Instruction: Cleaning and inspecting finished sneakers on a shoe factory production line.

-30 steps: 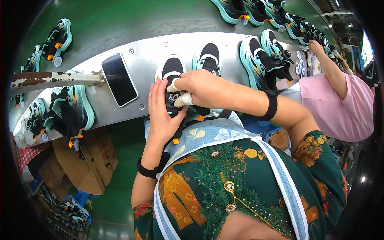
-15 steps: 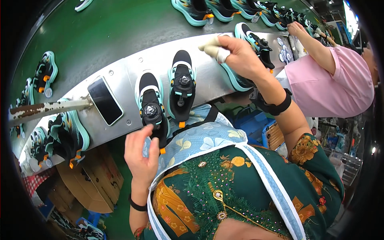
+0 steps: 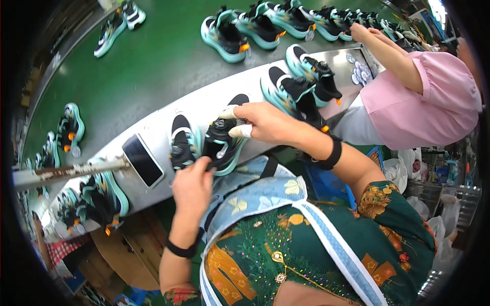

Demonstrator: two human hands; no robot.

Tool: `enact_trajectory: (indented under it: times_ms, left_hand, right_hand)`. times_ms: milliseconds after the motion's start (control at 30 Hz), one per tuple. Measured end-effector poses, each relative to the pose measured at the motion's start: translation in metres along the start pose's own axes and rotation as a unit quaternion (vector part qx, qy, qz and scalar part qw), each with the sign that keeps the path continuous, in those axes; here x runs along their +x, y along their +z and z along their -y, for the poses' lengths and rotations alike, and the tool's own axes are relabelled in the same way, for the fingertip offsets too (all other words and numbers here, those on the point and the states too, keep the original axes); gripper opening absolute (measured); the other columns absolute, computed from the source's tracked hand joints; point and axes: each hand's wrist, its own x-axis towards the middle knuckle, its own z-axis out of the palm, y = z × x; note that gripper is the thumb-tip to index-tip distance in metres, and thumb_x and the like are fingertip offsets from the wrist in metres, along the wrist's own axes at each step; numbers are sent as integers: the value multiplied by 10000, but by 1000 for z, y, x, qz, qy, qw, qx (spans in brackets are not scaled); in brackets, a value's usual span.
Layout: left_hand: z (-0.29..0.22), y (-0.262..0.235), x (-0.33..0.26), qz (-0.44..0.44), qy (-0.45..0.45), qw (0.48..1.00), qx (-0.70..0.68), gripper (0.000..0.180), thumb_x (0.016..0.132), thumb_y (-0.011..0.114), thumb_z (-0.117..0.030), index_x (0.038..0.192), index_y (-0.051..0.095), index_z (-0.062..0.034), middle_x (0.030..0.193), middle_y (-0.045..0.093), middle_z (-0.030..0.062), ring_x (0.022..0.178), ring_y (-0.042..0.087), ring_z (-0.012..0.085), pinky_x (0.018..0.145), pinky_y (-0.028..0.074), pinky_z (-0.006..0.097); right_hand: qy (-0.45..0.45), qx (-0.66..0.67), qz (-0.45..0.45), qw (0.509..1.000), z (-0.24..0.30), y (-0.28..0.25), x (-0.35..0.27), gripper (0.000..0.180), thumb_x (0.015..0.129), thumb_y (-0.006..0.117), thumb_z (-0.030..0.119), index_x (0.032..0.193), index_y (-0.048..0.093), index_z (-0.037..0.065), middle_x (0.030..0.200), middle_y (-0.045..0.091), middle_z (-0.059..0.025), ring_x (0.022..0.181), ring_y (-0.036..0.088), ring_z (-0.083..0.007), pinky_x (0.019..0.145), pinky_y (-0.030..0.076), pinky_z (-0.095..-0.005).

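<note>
Sneaker (image 3: pixel 217 138) seems light, soft-topped; I'd grip its sole (image 3: pixel 234 162); right hand (image 3: pixel 270 122) narrowly parted; left hand (image 3: pixel 192 187), I can't tell.

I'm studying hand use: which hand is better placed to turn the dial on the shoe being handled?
Probably the right hand: its covered fingers are right by the dial on the shoe. The left hand is lower, near the heel end.

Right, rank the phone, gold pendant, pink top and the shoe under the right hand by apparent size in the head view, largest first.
1. Pink top
2. Shoe under the right hand, partly covered
3. Phone
4. Gold pendant
</note>
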Motion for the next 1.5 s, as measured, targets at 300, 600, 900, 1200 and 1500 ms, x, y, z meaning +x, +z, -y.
enact_trajectory:
  times_ms: [300,600,900,1200,1500]
  left_hand:
    - [134,-66,209,-171,-58,914,363,233,775,677,-292,861,643,-79,789,654,135,794,624,330,680,481,446]
    - [8,89,288,3,126,990,60,522,748,728,-330,1172,586,-61,1197,570,148,1023,551,345,922,433,409]
    - [19,-14,115,89,196,976,-44,214,679,658,-49,874,574,-28,882,519,128,836,513,344,745,444,427]
    - [-25,-6,-13,-109,-177,963,-172,170,830,566,-44,988,574,18,833,585,134,695,581,231,641,478,323]
    - [2,62,14,-114,-190,962,-156,149,860,592,-131,872,547,10,696,582,166,642,584,316,599,446,389]
  right_hand:
    - [79,-181,-69,978,-102,-151,70,428,829,696,249,1230,586,149,1082,661,-148,980,640,-298,845,482,-360]
    - [213,-403,65,887,-176,-146,126,345,761,690,269,1076,673,132,983,668,-149,946,635,-332,833,501,-417]
    - [14,-267,139,953,15,-53,31,291,764,664,354,836,650,72,634,610,-181,607,610,-394,589,491,-473]
    - [-95,63,90,989,-9,-27,-11,455,773,698,155,1214,586,178,733,645,-117,688,652,-258,642,507,-359]
    - [-220,-8,204,954,-16,8,57,590,659,726,88,1215,544,164,870,586,-135,760,603,-295,635,482,-390]
